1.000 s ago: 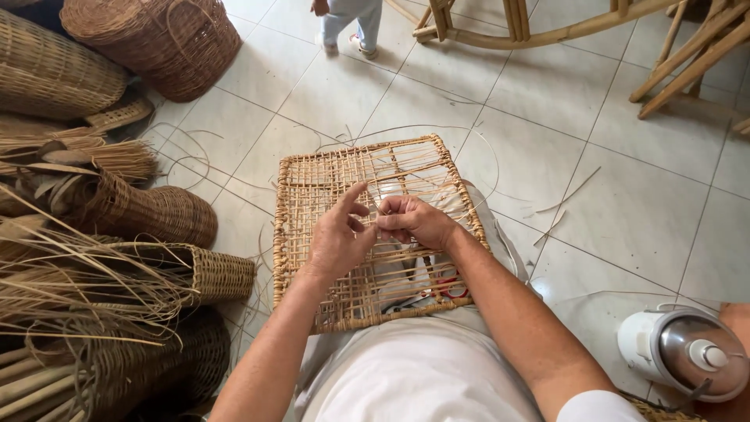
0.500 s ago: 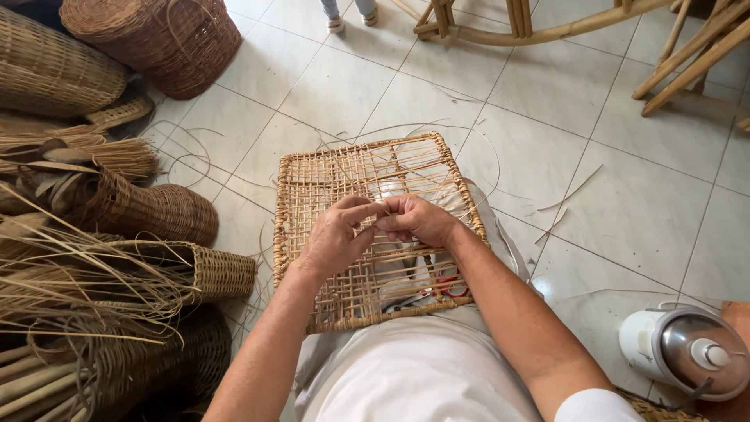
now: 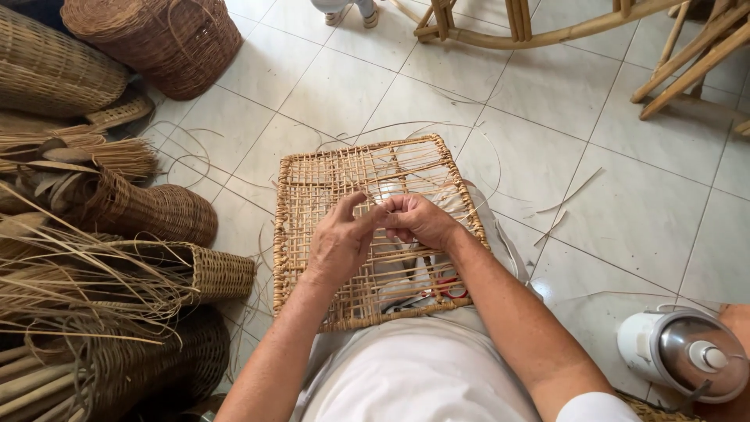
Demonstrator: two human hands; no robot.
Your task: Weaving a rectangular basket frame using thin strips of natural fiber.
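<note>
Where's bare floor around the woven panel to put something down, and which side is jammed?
Bare tile lies right of the woven panel, between it, the white jug and the cane chair legs; only stray strips there. More lies beyond its far edge, toward the tall basket. The left is crowded: lying baskets and loose reeds. Both the left hand and right hand work mid-panel.

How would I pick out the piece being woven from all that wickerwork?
Start at the pale tiled floor. Amid it, on the person's lap, lies the woven panel, both hands meeting over its middle. Unlike the round baskets at left, it is flat, square and open-latticed.
</note>
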